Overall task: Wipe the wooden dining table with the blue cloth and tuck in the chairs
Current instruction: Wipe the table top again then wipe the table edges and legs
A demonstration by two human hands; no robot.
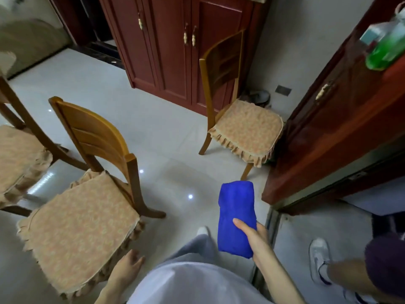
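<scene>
My right hand (pixel 258 240) grips a folded blue cloth (pixel 236 218) at waist height, thumb on top, above the tiled floor. My left hand (pixel 129 264) hangs loose and empty beside the seat of the nearest wooden chair (pixel 87 216), which has a beige frilled cushion and stands at the lower left. A second cushioned chair (pixel 243 126) stands further off next to the red cabinet. Part of a third chair (pixel 17 150) shows at the left edge. The dining table is out of view.
A tall dark red cabinet (pixel 175 51) stands at the back. A red sideboard (pixel 341 119) on the right carries a green plastic bottle (pixel 385 51). Another person's white shoe (pixel 320 257) is at the lower right. Glossy pale floor tiles (pixel 171 141) lie between the chairs.
</scene>
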